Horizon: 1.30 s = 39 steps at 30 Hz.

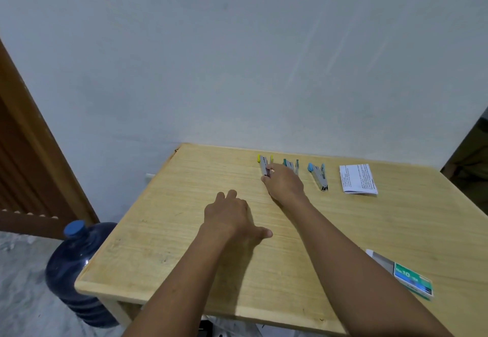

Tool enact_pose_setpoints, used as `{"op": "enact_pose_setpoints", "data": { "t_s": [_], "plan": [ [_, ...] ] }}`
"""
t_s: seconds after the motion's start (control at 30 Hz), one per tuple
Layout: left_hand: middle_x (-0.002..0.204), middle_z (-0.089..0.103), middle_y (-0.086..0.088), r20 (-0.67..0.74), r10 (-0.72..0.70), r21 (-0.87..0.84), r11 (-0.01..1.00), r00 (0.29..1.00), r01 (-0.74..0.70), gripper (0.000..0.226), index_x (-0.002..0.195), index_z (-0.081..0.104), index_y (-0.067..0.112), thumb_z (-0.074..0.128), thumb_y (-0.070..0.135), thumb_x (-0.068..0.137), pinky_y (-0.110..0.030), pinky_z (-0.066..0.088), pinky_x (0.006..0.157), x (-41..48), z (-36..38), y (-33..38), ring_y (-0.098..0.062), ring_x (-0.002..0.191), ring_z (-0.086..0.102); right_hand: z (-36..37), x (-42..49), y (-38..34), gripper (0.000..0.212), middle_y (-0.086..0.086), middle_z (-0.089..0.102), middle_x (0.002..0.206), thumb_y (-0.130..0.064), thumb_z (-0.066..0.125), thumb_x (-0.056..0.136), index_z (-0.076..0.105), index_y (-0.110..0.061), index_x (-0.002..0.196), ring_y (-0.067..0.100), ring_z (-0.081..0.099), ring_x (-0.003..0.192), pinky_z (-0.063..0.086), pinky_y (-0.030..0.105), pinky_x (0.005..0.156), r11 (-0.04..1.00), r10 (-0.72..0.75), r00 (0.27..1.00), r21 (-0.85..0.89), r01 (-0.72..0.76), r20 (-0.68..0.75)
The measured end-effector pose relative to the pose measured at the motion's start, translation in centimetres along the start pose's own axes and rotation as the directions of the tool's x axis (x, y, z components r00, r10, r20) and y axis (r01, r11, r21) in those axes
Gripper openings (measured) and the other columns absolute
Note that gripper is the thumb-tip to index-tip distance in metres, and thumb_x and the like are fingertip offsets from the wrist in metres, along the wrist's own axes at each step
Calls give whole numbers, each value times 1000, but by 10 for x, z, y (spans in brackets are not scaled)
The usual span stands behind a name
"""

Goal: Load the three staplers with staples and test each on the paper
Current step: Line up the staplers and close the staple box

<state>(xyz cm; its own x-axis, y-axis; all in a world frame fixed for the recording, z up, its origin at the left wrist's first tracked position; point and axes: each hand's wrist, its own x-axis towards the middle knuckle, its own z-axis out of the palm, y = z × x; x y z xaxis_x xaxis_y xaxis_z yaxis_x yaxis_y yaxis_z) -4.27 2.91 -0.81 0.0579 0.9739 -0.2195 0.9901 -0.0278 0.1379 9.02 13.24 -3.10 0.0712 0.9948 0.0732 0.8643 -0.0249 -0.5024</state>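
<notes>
Three small staplers lie in a row near the far edge of the wooden table (pixel 184 231): a yellow-tipped stapler (pixel 263 163), a teal stapler (pixel 291 164) partly behind my hand, and a blue stapler (pixel 318 175). My right hand (pixel 284 185) reaches across and pinches the near end of the yellow-tipped stapler. Lower down, my left hand (pixel 232 218) hovers over or rests on the table with loosely bent fingers, holding nothing. A folded printed paper (pixel 357 179) lies right of the staplers. A green staple box (pixel 412 280), slid partly open, sits at the near right.
A large dark blue water bottle (pixel 76 270) with a blue cap stands on the floor by the table's left corner. A brown wooden door (pixel 29 152) is at the left. The grey wall stands right behind the table.
</notes>
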Motion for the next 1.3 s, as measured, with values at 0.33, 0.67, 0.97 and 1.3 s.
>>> {"op": "enact_pose_setpoints", "data": {
  "t_s": [0.33, 0.67, 0.97, 1.3],
  "plan": [
    [135, 43, 0, -5, -28, -1, 1000, 1000, 28, 92, 133, 54, 24, 61, 83, 63, -41, 41, 96, 4, -2, 0, -23, 131, 35, -67, -115, 30, 28, -21, 64, 98, -48, 60, 91, 64, -38, 117, 0, 61, 76, 52, 32, 75, 963, -34, 987, 257, 75, -160],
    [117, 60, 0, -507, -42, -498, 830, 861, -252, 36, 117, 68, 21, 61, 44, 90, -29, 41, 81, -34, 36, 64, -19, 117, 49, -125, -223, 179, 44, 1, 57, 123, -48, 69, 85, 63, -29, 124, 18, 55, 110, 48, 36, 89, 929, 353, 898, 216, -302, -263],
    [107, 47, 6, -479, 187, -399, 824, 858, -402, 35, 111, 70, 29, 52, 50, 89, -28, 34, 87, -65, 86, 158, -13, 101, 33, -114, -232, 202, 38, -8, 62, 121, -47, 65, 88, 64, -32, 123, 16, 53, 112, 46, 39, 94, 976, 217, 953, 66, -208, -211],
    [108, 42, 9, -412, 387, -233, 831, 825, -506, 44, 123, 65, 35, 49, 52, 86, -27, 27, 85, -69, 83, 158, -13, 101, 29, -112, -231, 207, 37, -18, 57, 124, -52, 57, 91, 59, -40, 125, 9, 50, 113, 36, 33, 89, 990, 137, 977, 14, -137, -165]
  ]
}}
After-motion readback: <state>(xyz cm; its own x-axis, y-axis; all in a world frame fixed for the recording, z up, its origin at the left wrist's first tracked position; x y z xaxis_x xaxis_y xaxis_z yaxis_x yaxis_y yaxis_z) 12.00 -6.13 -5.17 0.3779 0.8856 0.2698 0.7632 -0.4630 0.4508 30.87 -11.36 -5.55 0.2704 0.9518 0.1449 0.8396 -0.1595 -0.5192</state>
